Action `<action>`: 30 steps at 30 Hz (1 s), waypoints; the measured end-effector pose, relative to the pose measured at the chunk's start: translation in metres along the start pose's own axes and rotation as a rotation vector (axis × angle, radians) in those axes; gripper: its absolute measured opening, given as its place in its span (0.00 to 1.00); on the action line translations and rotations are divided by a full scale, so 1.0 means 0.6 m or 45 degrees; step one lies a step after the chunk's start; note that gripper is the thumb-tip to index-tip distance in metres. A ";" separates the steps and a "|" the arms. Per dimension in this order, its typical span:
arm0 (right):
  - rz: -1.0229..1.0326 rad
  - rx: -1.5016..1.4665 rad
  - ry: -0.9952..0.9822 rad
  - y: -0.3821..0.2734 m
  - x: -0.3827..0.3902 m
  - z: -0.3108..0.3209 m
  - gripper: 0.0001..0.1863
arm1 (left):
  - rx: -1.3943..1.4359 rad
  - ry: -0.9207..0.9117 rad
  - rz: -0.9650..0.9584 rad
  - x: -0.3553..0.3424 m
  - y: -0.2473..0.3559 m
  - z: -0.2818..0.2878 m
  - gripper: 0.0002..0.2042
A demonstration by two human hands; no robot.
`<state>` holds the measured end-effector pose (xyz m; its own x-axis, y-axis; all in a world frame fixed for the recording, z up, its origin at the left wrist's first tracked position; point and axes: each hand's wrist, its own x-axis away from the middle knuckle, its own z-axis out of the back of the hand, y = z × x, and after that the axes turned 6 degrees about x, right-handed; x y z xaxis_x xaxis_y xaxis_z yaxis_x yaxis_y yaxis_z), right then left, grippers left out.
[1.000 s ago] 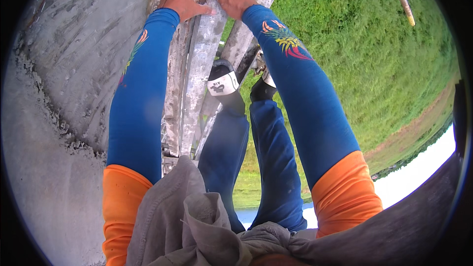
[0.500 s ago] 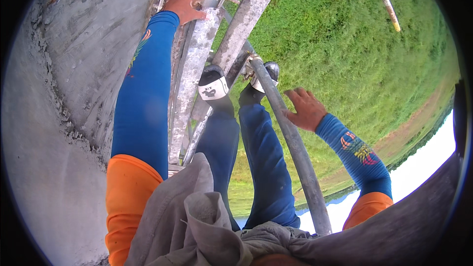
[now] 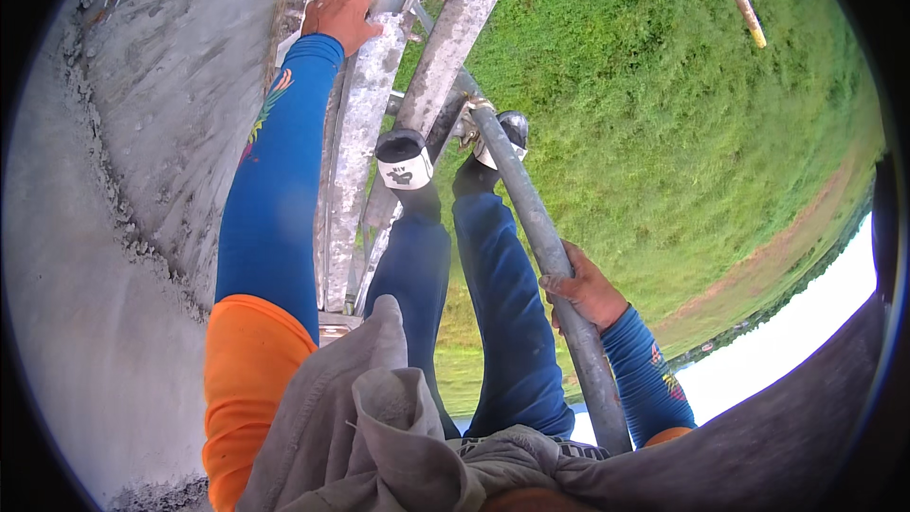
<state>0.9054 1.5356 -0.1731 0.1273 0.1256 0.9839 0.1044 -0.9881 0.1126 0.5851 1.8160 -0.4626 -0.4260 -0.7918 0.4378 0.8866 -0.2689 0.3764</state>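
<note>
At far left, I see the left hand (image 3: 341, 11) spread at a long, flat, grey-white stained beam (image 3: 365, 123), its hold unclear; well apart, near right, the right hand (image 3: 590, 289) wraps a round grey metal pipe (image 3: 526, 185), apparently bracing; moving next calls for firm grips.

Scuffed metal beam (image 3: 464, 28), w/ L sandal (image 3: 406, 171) on it.

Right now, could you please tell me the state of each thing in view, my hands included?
Left hand: open, at the edge of the pale beam.
Right hand: closed around the grey pole.
Grey pole: slanted, held.
Pale beam: blotched.
Sandals: worn on both feet.
Concrete: rough, uneven.
Grey cloth: bunched.
Grass: green.
</note>
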 end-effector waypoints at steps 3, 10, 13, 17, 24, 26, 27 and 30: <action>0.028 0.010 0.015 0.002 -0.001 -0.002 0.43 | -0.137 -0.099 -0.023 -0.003 0.044 -0.004 0.19; 0.086 -0.010 0.013 -0.002 -0.003 -0.004 0.43 | -0.161 -0.268 0.185 -0.013 0.082 -0.027 0.23; 0.104 -0.044 0.002 -0.002 -0.006 -0.005 0.43 | -0.189 -0.182 0.218 -0.004 0.078 -0.043 0.27; 0.101 -0.078 -0.021 0.002 -0.010 -0.005 0.44 | 0.004 0.197 0.175 -0.006 0.029 -0.047 0.31; 0.035 -0.048 0.001 0.001 -0.010 -0.005 0.44 | 0.177 -0.110 0.203 -0.032 -0.113 -0.057 0.27; 0.057 -0.061 -0.018 -0.002 -0.010 -0.005 0.44 | 0.072 -0.181 0.216 -0.046 -0.116 -0.065 0.25; 0.040 -0.048 -0.008 -0.003 -0.010 -0.005 0.44 | 0.029 -0.167 0.215 -0.052 -0.109 -0.068 0.24; 0.026 -0.023 -0.014 -0.004 -0.009 -0.004 0.44 | -0.121 -0.309 0.228 -0.064 -0.073 -0.055 0.25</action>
<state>0.9023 1.5371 -0.1785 0.1399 0.1062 0.9845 0.0840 -0.9919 0.0950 0.5686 1.8398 -0.5230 -0.2818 -0.6801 0.6768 0.9595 -0.1958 0.2027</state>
